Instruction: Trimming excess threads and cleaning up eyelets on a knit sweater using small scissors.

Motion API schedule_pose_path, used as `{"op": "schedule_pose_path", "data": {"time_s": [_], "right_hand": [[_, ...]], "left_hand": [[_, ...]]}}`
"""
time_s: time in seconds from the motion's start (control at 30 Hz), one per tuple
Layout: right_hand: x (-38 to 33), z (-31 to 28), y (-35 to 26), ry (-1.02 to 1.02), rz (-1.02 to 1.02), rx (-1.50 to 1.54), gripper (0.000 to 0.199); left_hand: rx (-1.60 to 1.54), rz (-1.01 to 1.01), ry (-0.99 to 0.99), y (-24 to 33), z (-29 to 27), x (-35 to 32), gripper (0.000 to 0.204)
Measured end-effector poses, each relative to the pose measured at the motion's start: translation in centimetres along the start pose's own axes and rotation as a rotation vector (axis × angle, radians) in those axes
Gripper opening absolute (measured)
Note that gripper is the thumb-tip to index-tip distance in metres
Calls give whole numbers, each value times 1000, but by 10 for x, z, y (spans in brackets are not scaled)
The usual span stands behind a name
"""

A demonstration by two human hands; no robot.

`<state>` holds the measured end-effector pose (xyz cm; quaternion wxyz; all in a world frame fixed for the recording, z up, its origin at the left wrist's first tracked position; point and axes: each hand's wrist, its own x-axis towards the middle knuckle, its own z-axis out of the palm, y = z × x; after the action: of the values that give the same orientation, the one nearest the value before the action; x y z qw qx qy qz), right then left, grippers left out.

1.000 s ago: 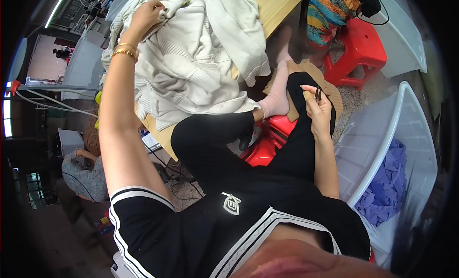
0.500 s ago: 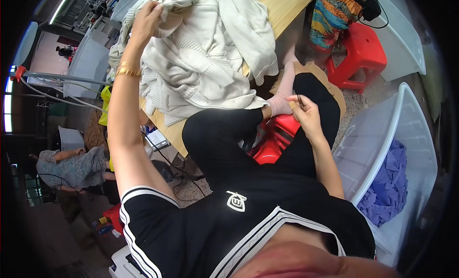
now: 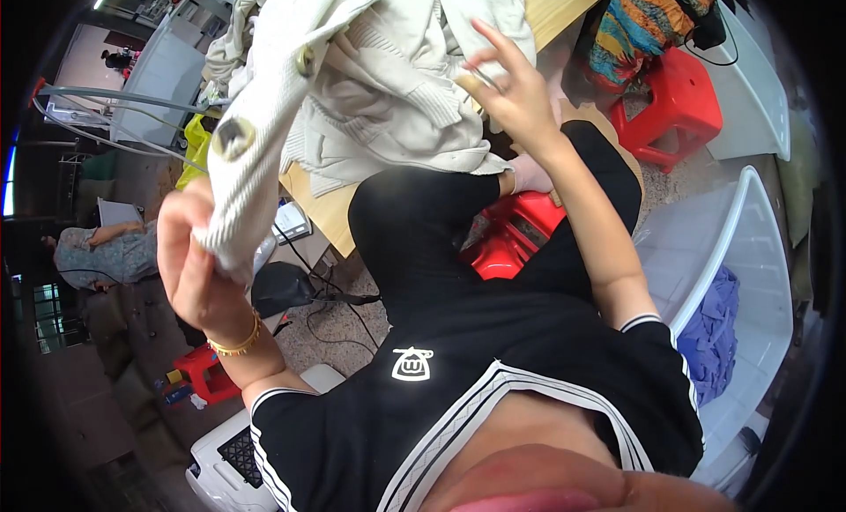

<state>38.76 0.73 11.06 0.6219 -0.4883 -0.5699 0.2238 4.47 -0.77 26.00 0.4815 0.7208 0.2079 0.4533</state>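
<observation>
Pinched in the left hand (image 3: 189, 256), past the table's (image 3: 564, 3) left edge: a white cardigan's (image 3: 256, 168) buttoned strip, likely to slip if tugged against the heaped knitwear (image 3: 388, 133). Above that: right hand (image 3: 507, 89), part-curled, contents unclear.

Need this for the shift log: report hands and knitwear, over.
Left hand pinching white ribbed knit, raised, buttons showing. Right hand near white heap, grip unclear. Raised knit partly blocks view of heap.

Pale wood table (image 3: 562, 8) runs beyond my right fingers (image 3: 504, 49); cream knit garments (image 3: 383, 115) heaped on it, mostly left of those.
</observation>
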Motion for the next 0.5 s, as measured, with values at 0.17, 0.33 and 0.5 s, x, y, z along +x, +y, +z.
{"op": "schedule_pose_path", "data": {"time_s": [0.17, 0.33, 0.5], "right_hand": [[76, 57, 45, 47, -99, 284, 47], [129, 72, 55, -284, 35, 177, 51], [173, 42, 45, -439, -128, 226, 45]], "left_hand": [[-134, 160, 31, 2, 7, -13, 29], [-394, 345, -138, 2, 12, -6, 28], [-213, 717, 115, 17, -26, -38, 57]]}}
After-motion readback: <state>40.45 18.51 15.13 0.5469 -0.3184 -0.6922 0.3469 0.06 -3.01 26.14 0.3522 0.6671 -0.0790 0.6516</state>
